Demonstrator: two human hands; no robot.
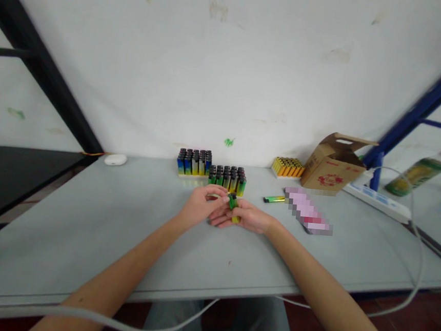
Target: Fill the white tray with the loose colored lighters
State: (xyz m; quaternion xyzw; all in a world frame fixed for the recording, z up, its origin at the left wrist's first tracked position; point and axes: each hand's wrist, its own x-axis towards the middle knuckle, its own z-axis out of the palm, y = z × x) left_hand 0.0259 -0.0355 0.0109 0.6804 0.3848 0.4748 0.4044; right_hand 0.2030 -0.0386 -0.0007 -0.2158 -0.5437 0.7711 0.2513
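My right hand (253,217) holds a green and yellow lighter (234,204) with a black top, tilted, above the grey table. The thumb lies over the lighter's lower body and the other fingers are behind it. At its black top, my left hand (201,203) is closed in a pinch, thumb and forefinger tips close together. What sits between those fingertips is too small to tell. Just behind my hands stands a block of upright green-yellow lighters (238,184), partly hidden by my left fingers. Beside it on the left is a block of blue-yellow lighters (194,163).
One lighter (274,199) lies flat at the right, near a blurred pink phone-like object (307,210). Behind are a tray of orange lighters (288,167) and an open cardboard box (332,170). A power strip (379,201), a bottle (416,175) and a white case (115,160) sit farther out.
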